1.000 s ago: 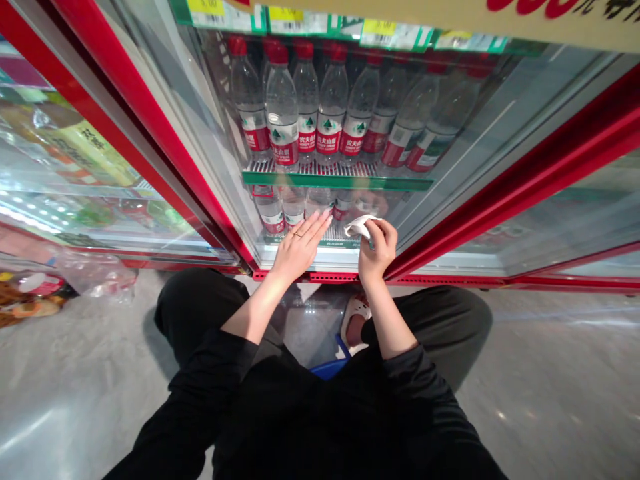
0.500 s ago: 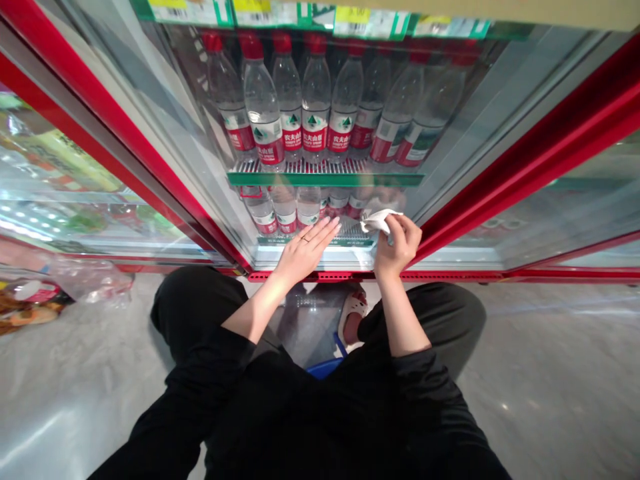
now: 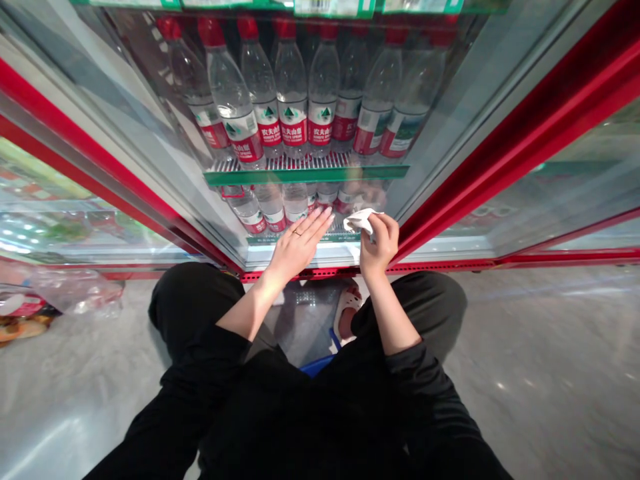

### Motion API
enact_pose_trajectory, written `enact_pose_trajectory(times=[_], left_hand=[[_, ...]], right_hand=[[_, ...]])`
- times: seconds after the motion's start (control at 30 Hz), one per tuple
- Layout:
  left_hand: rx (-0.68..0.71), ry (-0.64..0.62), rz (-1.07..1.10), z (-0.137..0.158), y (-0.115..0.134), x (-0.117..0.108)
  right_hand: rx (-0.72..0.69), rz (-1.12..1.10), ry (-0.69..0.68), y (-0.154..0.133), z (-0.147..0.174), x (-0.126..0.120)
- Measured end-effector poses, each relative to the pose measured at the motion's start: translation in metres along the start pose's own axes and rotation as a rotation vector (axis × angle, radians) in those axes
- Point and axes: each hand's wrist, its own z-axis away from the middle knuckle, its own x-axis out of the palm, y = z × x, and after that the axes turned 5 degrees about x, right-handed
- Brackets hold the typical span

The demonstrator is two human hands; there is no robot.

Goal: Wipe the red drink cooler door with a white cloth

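Grey floor [image 3: 45, 380] at far left, beneath a clear plastic bag [image 3: 77, 287]; next, red-capped bottles [image 3: 293, 100] behind cooler glass [image 3: 373, 193]; lower, left hand [image 3: 297, 243] held flat, grip released, contact with the pane impossible to tell; then white cloth [image 3: 360, 219] before the cooler glass, pinched in the grip of right hand [image 3: 380, 243]; red frame [image 3: 500, 127] beyond.

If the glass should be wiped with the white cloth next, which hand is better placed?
Probably the right hand: it pinches the white cloth close to the glass. The left hand holds nothing visible; its fingers are stretched out toward the glass.
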Motion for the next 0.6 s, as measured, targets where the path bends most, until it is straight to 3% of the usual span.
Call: enact_pose_trajectory(times=[0.1,0.23,0.43,0.6], left_hand=[[-0.028,0.016,0.008,-0.003,-0.001,0.001],[0.015,0.081,-0.072,0.0,-0.003,-0.001],[-0.043,0.075,-0.116,0.019,-0.009,-0.01],[-0.142,0.07,-0.093,0.022,0.002,-0.014]], right_hand=[[0.022,-0.003,0.006,-0.012,-0.013,0.01],[-0.054,-0.003,-0.196,-0.023,-0.019,0.022],[-0.339,0.028,-0.544,0.014,-0.022,0.0],[-0.406,0.141,-0.457,0.038,-0.047,-0.007]])
